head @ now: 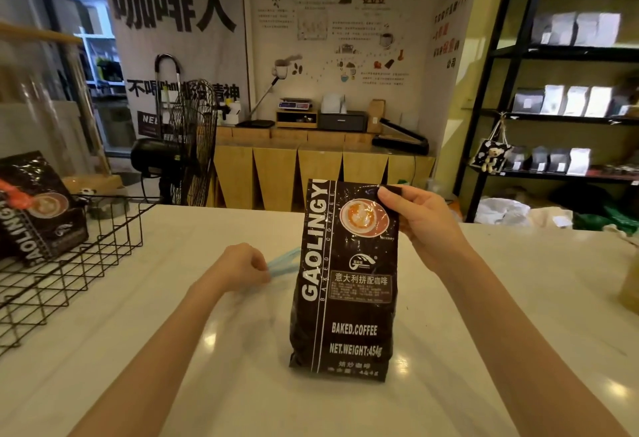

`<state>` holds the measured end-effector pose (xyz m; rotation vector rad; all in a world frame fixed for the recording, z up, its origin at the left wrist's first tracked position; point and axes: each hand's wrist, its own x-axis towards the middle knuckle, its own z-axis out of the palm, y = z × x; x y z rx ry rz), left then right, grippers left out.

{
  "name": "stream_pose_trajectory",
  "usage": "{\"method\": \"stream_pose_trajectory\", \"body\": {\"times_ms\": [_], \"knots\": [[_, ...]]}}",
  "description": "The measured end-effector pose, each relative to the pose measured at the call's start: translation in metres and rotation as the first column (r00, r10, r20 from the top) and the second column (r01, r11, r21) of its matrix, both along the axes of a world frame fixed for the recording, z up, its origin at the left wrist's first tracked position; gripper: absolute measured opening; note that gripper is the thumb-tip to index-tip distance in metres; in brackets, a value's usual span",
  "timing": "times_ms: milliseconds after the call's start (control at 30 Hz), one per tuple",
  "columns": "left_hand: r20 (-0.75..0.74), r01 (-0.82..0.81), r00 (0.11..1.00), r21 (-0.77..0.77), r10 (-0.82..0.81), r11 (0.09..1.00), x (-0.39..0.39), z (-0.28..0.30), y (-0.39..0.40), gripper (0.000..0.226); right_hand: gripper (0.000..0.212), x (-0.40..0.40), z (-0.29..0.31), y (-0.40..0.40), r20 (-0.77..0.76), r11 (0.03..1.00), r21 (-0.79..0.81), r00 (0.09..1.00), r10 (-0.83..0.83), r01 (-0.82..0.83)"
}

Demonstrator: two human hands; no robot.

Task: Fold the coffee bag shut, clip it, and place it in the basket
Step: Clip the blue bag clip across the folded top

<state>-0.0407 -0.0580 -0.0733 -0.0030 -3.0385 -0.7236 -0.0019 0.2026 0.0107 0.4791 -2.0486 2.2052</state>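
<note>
A dark brown coffee bag (345, 284) with white lettering stands upright on the white counter (214, 350), its top folded over. My right hand (420, 220) pinches the bag's top right corner. My left hand (242, 265) lies on the counter left of the bag, fingers closed on a pale blue clip (283, 260) that is blurred and partly hidden behind the bag. A black wire basket (86, 246) sits at the left edge of the counter.
Another coffee bag (38, 208) with an orange clip on it stands in the wire basket. A tan object (630, 284) shows at the counter's right edge. Beyond the counter are a standing fan (186, 146), a wooden cabinet and black shelving.
</note>
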Motion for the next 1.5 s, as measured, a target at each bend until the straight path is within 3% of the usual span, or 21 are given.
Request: {"method": "stream_pose_trajectory", "body": {"times_ms": [133, 200, 267, 333, 433, 500, 667, 733, 867, 967, 1100, 1233, 1367, 1500], "knots": [[-0.123, 0.0, 0.991, 0.427, 0.058, 0.904, 0.005, 0.018, 0.001, 0.007, 0.01, -0.001, -0.001, 0.0, -0.003, 1.0, 0.016, 1.0, -0.007, 0.007], [-0.147, 0.071, 0.989, 0.648, 0.033, 0.758, 0.012, 0.03, 0.003, 0.011, 0.01, -0.002, -0.002, 0.0, -0.001, 1.0, 0.017, 1.0, -0.012, 0.012], [-0.18, 0.163, 0.983, 0.828, -0.022, 0.536, 0.021, 0.044, 0.004, 0.019, 0.01, -0.002, -0.002, 0.001, -0.004, 1.0, 0.014, 1.0, -0.012, 0.012], [-0.234, 0.251, 0.968, 0.901, -0.091, 0.353, 0.03, 0.057, 0.007, 0.029, 0.01, -0.003, -0.002, 0.001, -0.009, 1.0, 0.009, 1.0, -0.013, 0.013], [-0.298, 0.336, 0.938, 0.907, -0.175, 0.253, 0.04, 0.072, 0.017, 0.029, 0.01, -0.003, -0.002, 0.001, -0.008, 1.0, 0.002, 1.0, -0.01, 0.01], [-0.325, 0.371, 0.924, 0.89, -0.203, 0.265, 0.045, 0.079, 0.024, 0.022, 0.011, -0.003, -0.003, 0.001, -0.014, 1.0, 0.0, 1.0, -0.004, 0.004], [-0.405, 0.431, 0.9, 0.774, -0.16, 0.465, 0.054, 0.083, 0.039, 0.019, 0.013, -0.003, -0.003, 0.0, -0.052, 1.0, -0.009, 0.998, 0.018, -0.019], [-0.434, 0.447, 0.89, 0.768, -0.14, 0.46, 0.056, 0.083, 0.045, 0.015, 0.013, -0.002, -0.003, 0.0, -0.058, 1.0, -0.007, 0.998, 0.015, -0.016], [-0.425, 0.419, 0.903, 0.833, -0.067, 0.363, 0.057, 0.079, 0.053, 0.021, 0.015, -0.002, -0.003, -0.001, -0.076, 1.0, -0.013, 0.997, 0.002, -0.003], [-0.411, 0.42, 0.906, 0.848, -0.101, 0.323, 0.059, 0.077, 0.061, 0.029, 0.013, 0.0, -0.001, -0.002, -0.098, 0.999, -0.019, 0.995, 0.036, -0.038], [-0.413, 0.422, 0.905, 0.836, -0.102, 0.35, 0.061, 0.077, 0.064, 0.038, 0.011, 0.001, 0.0, 0.0, -0.13, 0.999, 0.021, 0.99, 0.051, -0.049], [-0.425, 0.417, 0.902, 0.81, -0.077, 0.412, 0.061, 0.081, 0.063, 0.034, 0.013, 0.0, -0.001, -0.001, -0.123, 0.998, 0.057, 0.992, 0.041, -0.034], [-0.46, 0.442, 0.884, 0.757, -0.09, 0.482, 0.062, 0.085, 0.061, 0.035, 0.039, 0.002, 0.008, 0.006, -0.033, 0.983, 0.088, 0.986, 0.164, -0.16], [-0.471, 0.447, 0.877, 0.728, -0.094, 0.52, 0.062, 0.086, 0.058, 0.039, 0.041, 0.007, 0.021, 0.02, 0.001, 0.974, 0.148, 0.985, 0.172, -0.17]]}}
